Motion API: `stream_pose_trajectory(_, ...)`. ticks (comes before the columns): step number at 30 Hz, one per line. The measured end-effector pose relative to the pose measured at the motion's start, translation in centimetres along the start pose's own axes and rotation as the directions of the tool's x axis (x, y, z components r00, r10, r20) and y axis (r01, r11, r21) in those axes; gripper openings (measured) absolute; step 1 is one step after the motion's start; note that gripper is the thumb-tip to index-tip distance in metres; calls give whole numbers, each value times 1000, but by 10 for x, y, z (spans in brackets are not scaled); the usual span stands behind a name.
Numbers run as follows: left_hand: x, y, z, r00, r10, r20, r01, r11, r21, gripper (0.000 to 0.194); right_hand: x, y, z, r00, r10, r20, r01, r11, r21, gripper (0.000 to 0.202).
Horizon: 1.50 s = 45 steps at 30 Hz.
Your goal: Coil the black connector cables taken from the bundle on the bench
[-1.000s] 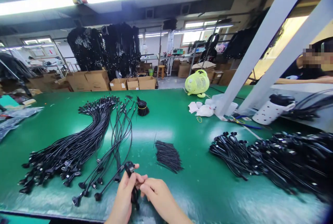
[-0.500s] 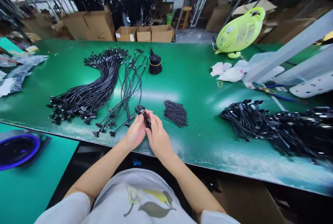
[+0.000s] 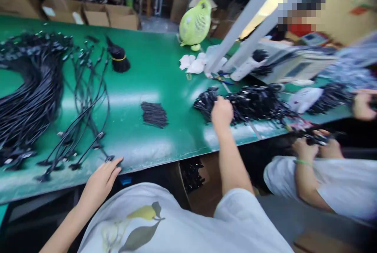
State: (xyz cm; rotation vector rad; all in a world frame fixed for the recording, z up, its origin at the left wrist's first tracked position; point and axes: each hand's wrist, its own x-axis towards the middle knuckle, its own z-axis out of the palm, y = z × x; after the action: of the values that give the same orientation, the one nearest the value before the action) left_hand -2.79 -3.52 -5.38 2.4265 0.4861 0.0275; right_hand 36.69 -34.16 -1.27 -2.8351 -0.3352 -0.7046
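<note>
At the table's front edge, my left hand (image 3: 103,176) is palm down with its fingers stretched out, beside a cable connector (image 3: 109,158). My right hand (image 3: 222,112) is on the left part of a long pile of coiled black cables (image 3: 253,102); its fingers are curled and their tips are hidden, so what they hold is unclear. Loose black cables (image 3: 85,104) lie above my left hand. A large bundle of black cables (image 3: 38,84) fills the left side. Between my hands lies a patch of short thin black ties (image 3: 154,114).
A yellow-banded black bundle (image 3: 119,60) stands toward the back of the green table (image 3: 132,143). Behind the pile are a green fan (image 3: 196,23), white scraps (image 3: 196,64) and slanted metal posts (image 3: 241,21). At the right, another person's hands (image 3: 306,149) hold dark cables.
The view has turned right. My hands have parted: the right has moved to the coiled pile, the left to the front edge near the loose cables. The black coil between them is gone from there.
</note>
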Motion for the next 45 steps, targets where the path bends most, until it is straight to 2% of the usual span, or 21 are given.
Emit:
stream_pose_trajectory(3, 7, 9, 7, 998, 56, -2, -55, 997, 56, 36, 16, 33, 12, 1000, 11, -10, -10, 999, 48, 42)
stream_pose_trajectory(6, 25, 0, -3, 997, 4, -78, 5, 994, 106, 34, 14, 36, 21, 996, -80, -43, 86, 983, 161, 35)
stream_pose_trajectory(9, 35, -15, -24, 966, -89, -244, 119, 987, 110, 31, 4, 18, 17, 980, -155, -125, 176, 966, 188, 35)
stream_pose_trajectory(12, 33, -24, -46, 921, -89, -379, 144, 982, 119, 32, -2, -22, 12, 947, -321, 31, 306, 924, 229, 41)
stream_pose_trajectory(14, 28, -29, -56, 897, -67, -437, 176, 961, 215, 37, -6, -60, 11, 872, -466, 147, 404, 857, 320, 40)
stream_pose_trajectory(16, 24, -35, -62, 905, -74, -419, 227, 918, 326, 35, -15, -107, 10, 778, -597, 194, 483, 767, 423, 38)
stream_pose_trajectory(19, 22, -36, -65, 928, -118, -354, 241, 913, 330, 20, -44, -193, 2, 570, -801, 182, 594, 555, 583, 34)
stream_pose_trajectory(22, 20, -22, -72, 942, -95, -322, 115, 992, 46, 17, -75, -285, -5, 342, -938, 63, 714, 303, 631, 43)
stream_pose_trajectory(23, 18, -15, -76, 949, -87, -303, 60, 994, -96, 18, -79, -313, -5, 265, -963, 48, 750, 237, 617, 45)
stream_pose_trajectory(24, 14, -9, -81, 954, -93, -285, 21, 970, -244, 18, -78, -337, -4, 217, -975, 54, 773, 205, 601, 40)
stream_pose_trajectory(25, 10, -5, -87, 954, -122, -273, 7, 922, -387, 19, -71, -358, -2, 204, -976, 70, 785, 206, 584, 32)
stream_pose_trajectory(26, 6, -3, -94, 946, -180, -271, 15, 856, -517, 19, -59, -375, 1, 221, -971, 92, 790, 234, 566, 24)
stream_pose_trajectory(29, -9, -12, -113, 865, -421, -271, 25, 578, -816, 25, -3, -405, 2, 340, -932, 127, 777, 354, 520, 20)
stream_pose_trajectory(31, -15, -23, -123, 833, -502, -231, -23, 386, -922, 28, 36, -416, -8, 378, -918, 116, 772, 382, 508, 19)
stream_pose_trajectory(33, -18, -32, -129, 835, -509, -208, -87, 251, -964, 26, 64, -425, -27, 379, -925, 31, 786, 340, 517, 19)
stream_pose_trajectory(35, -17, -36, -133, 836, -500, -225, -142, 198, -970, 23, 84, -434, -49, 365, -920, -144, 824, 247, 510, 24)
stream_pose_trajectory(37, -16, -34, -136, 849, -473, -236, -164, 189, -968, 23, 97, -439, -69, 333, -896, -293, 876, 179, 448, 32)
stream_pose_trajectory(39, -18, -31, -141, 884, -420, -206, -153, 158, -976, 26, 104, -438, -85, 301, -899, -318, 915, 179, 361, 37)
stream_pose_trajectory(41, -24, -30, -148, 913, -368, -175, -161, 69, -984, 27, 101, -431, -100, 294, -906, -303, 932, 202, 301, 38)
stream_pose_trajectory(43, -33, -31, -158, 918, -344, -199, -220, -24, -975, 29, 90, -421, -115, 321, -882, -345, 931, 227, 285, 42)
stream_pose_trajectory(45, -40, -35, -165, 899, -346, -268, -302, -46, -952, 30, 76, -412, -131, 350, -851, -391, 926, 251, 282, 49)
